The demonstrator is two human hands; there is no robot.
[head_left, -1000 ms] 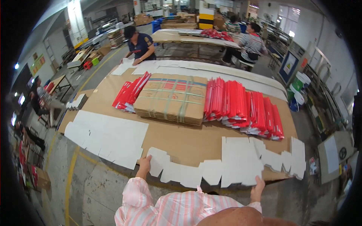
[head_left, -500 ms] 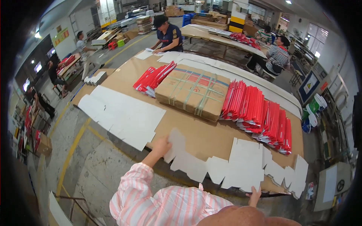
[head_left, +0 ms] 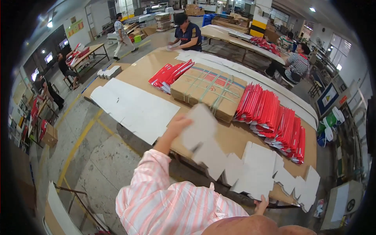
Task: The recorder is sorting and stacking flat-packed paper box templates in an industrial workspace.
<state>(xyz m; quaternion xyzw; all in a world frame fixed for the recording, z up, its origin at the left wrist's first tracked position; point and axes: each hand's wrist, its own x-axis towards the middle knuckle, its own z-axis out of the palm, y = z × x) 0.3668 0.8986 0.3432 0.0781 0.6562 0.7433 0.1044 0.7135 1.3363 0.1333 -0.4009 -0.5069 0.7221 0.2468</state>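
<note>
White die-cut cardboard blank (head_left: 250, 172) lies across near edge of table (head_left: 231, 137); left hand (head_left: 178, 124) grips its raised end, right hand (head_left: 261, 204) holds lower edge. Strapped carton (head_left: 209, 90), red folded stacks (head_left: 274, 117) behind.

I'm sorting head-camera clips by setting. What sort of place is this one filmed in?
Most likely a packaging or box-making workshop. A long brown cardboard-covered worktable carries flat white die-cut cardboard blanks, rows of flat red folded cartons and a strapped brown cardboard bundle. Other people work at similar tables behind.
</note>
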